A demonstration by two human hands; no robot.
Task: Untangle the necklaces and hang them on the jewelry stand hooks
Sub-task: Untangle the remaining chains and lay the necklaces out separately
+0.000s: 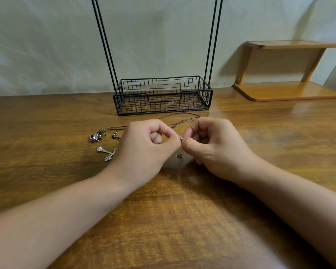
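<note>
pinching silver chain [180, 150] w/ both hands [179, 141]

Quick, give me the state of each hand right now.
Left hand: closed, pinching the thin silver chain between thumb and finger.
Right hand: closed, pinching the same chain right beside the left grip.

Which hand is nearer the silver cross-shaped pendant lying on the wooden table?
Left. The left hand lies right beside the silver cross-shaped pendant; the right hand is farther off, beyond the left.
</note>
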